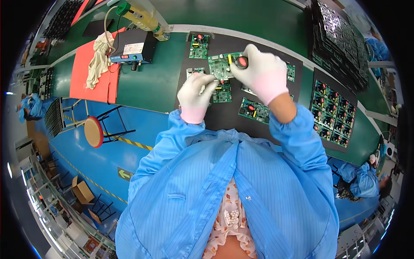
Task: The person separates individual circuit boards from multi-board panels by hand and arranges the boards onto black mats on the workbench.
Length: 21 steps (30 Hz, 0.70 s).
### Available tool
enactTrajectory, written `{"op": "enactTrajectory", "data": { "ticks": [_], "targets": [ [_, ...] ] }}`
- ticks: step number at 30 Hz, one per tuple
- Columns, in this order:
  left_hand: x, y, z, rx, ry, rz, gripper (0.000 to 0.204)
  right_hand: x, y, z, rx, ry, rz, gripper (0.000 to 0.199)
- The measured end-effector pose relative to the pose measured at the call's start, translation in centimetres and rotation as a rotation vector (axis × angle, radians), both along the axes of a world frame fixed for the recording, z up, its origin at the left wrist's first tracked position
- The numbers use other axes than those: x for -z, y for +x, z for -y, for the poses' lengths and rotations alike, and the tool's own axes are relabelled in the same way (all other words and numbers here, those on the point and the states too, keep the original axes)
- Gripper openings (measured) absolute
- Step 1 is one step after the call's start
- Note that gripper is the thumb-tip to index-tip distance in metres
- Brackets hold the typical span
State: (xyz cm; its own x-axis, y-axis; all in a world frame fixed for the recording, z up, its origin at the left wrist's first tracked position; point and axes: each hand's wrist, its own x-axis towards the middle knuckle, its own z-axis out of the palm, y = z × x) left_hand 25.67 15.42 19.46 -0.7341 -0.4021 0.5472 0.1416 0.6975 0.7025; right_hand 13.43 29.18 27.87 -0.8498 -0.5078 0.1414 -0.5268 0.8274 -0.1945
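Note:
My right hand (261, 71), in a white glove with pink cuff, grips a green circuit board (220, 64) by its right end, beside a round black part with a red top (242, 62). The board is held above the black mat (224, 116). My gloved left hand (196, 97) is closed, thumb and forefinger together just below the board's lower left edge; what is between them, if anything, is hidden. Around my hands lie more boards on the mat: one at the far left (199, 45), one beneath the held board (222, 93), and one nearer me (254, 110).
A blue and black control box (134, 48) stands left, beside a yellowish syringe barrel (144, 19) and a cloth (100, 64) on a red sheet (77, 77). To the right are a panel of boards (332, 112) and stacked black trays (340, 39). A stool (92, 131) stands left.

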Motion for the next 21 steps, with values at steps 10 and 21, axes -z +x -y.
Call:
{"op": "enactTrajectory", "data": {
  "ticks": [10,21],
  "targets": [
    [-1.7,-1.2,0.9,0.047,0.106,0.133,0.015,0.2,-3.8,0.5,-0.093,0.039,0.291,0.042],
    [-0.1,-1.2,0.6,0.034,0.078,0.114,0.015,1.9,-3.8,-0.2,-0.157,-0.061,0.206,0.041]
  ]
}}
